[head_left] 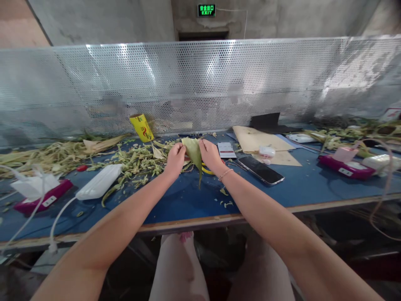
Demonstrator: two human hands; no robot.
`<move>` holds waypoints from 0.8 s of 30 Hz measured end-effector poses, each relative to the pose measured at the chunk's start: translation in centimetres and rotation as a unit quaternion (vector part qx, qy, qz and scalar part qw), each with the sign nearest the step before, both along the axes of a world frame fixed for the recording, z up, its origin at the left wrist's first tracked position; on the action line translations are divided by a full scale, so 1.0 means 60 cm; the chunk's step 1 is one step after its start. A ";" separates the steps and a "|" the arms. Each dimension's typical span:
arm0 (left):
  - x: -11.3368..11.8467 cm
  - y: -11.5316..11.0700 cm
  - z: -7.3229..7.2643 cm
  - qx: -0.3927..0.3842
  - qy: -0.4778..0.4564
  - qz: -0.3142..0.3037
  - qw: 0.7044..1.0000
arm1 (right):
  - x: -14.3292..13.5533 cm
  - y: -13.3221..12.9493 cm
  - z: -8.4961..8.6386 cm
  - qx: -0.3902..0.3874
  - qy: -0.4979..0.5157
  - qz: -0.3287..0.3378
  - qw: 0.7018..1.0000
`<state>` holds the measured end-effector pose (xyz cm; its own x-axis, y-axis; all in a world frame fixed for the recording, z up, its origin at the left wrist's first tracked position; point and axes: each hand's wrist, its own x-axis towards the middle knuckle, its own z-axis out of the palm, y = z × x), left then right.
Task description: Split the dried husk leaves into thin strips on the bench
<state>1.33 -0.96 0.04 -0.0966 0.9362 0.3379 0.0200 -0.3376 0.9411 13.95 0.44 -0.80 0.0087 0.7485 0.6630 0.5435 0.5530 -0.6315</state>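
Note:
My left hand (176, 159) and my right hand (210, 154) are raised over the middle of the blue table. Between them they hold a pale green leaf (194, 154) that looks like a corn husk. Each hand pinches one side of its upper edge, and the pointed end hangs down. Fingers on both hands are closed, with the tips partly hidden. A heap of dried greenish plant scraps (138, 161) lies to the left of my left hand. Close to my right hand are a small white card (226, 150) and a dark phone (261, 169). Something yellow and curved shows under my right hand.
A yellow box (142, 127) stands behind the scraps. White power adapters (99, 182) and magenta power strips (346, 167) with cables lie at both sides. Brown paper sheets (260, 139) lie at the back right. A perforated metal screen (200, 83) rises along the table's far edge.

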 end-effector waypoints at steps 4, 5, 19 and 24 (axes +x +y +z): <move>-0.001 0.002 -0.001 0.006 -0.038 -0.022 0.999 | -0.001 0.009 -0.006 0.015 -0.031 0.008 0.999; -0.001 0.002 -0.001 0.003 -0.052 -0.029 0.998 | -0.001 0.011 -0.008 0.021 -0.037 0.020 0.999; -0.001 0.005 -0.003 -0.051 -0.085 -0.092 0.991 | -0.003 0.012 -0.007 -0.090 0.097 0.079 0.988; 0.000 0.009 -0.004 -0.054 -0.055 -0.041 0.996 | -0.005 0.010 -0.004 -0.195 0.301 0.195 0.913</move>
